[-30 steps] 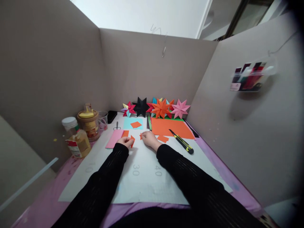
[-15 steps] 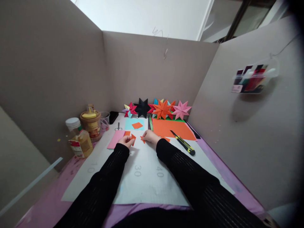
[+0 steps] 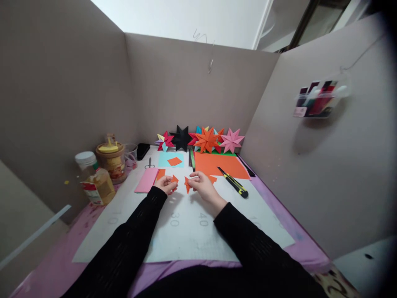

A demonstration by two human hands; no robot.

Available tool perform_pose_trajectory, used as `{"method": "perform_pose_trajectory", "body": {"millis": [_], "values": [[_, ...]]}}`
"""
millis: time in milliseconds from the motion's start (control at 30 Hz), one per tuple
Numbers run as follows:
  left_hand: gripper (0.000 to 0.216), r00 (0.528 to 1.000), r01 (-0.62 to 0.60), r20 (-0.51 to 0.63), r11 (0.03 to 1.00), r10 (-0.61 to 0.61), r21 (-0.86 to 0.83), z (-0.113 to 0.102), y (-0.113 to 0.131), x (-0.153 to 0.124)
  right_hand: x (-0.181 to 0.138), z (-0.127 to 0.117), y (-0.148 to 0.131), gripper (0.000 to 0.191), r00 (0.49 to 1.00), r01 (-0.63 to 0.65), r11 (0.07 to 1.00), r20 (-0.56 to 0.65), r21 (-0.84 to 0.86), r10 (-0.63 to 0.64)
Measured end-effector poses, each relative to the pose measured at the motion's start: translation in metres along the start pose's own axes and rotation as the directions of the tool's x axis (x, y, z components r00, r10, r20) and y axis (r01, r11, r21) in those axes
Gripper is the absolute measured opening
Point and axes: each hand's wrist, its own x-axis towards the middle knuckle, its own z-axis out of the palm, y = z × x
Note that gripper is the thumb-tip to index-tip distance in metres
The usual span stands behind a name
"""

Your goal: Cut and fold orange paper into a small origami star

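Between its fingertips my left hand [image 3: 166,185] pinches a small folded piece of orange paper [image 3: 175,179]. A second folded orange paper piece [image 3: 187,184] is gripped by my right hand [image 3: 203,186], a short gap away from the first. Both pieces are held above the white mat [image 3: 186,244]. Beyond my hands an orange paper diamond [image 3: 175,161] lies on a light blue sheet [image 3: 163,159]. More orange paper [image 3: 212,179] shows partly behind my right hand, and an orange strip [image 3: 160,174] lies beside my left hand on the pink paper [image 3: 146,180].
A yellow-and-black utility knife [image 3: 233,183] lies right of my hands, near a large orange sheet [image 3: 221,164]. Scissors [image 3: 149,164], a glue bottle [image 3: 96,182], a lidded jar [image 3: 111,161] and a clear cup [image 3: 130,155] stand or lie left. Folded paper stars [image 3: 207,140] line the back wall.
My right hand has turned and drawn back slightly toward me, showing more of its orange piece. My left hand keeps its piece. The whole view has shifted a little.
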Motion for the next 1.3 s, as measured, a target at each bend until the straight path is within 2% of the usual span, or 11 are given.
{"method": "perform_pose_trajectory", "body": {"millis": [167, 433, 600, 900, 1067, 1300], "values": [[0.039, 0.998, -0.037, 0.047, 0.996, 0.033, 0.085, 0.003, -0.001, -0.002, -0.016, 0.001, -0.005, 0.025, 0.998, 0.061, 0.998, -0.032, -0.018, -0.062], [0.03, 0.986, -0.131, 0.125, 0.98, 0.113, 0.148, 0.01, -0.001, -0.006, -0.016, -0.003, -0.003, 0.024, 0.987, 0.105, 0.994, -0.12, -0.023, -0.107], [0.026, 0.987, -0.139, 0.111, 0.974, 0.12, 0.18, 0.011, -0.001, -0.007, -0.016, -0.001, -0.002, 0.021, 0.986, 0.113, 0.992, -0.126, 0.056, -0.106], [0.021, 0.982, -0.182, 0.095, 0.958, 0.165, 0.222, 0.011, -0.006, -0.006, -0.025, 0.002, -0.004, 0.016, 0.962, 0.196, 0.964, -0.158, -0.177, -0.224], [0.027, 0.977, -0.2, 0.103, 0.966, 0.185, 0.166, 0.011, -0.016, 0.002, -0.026, 0.003, -0.007, 0.014, 0.967, 0.2, 0.965, -0.126, -0.17, -0.222], [0.03, 0.974, -0.219, 0.105, 0.956, 0.201, 0.197, 0.009, -0.024, 0.009, -0.026, 0.004, -0.007, 0.016, 0.971, 0.192, 0.969, -0.117, -0.153, -0.21]]}}
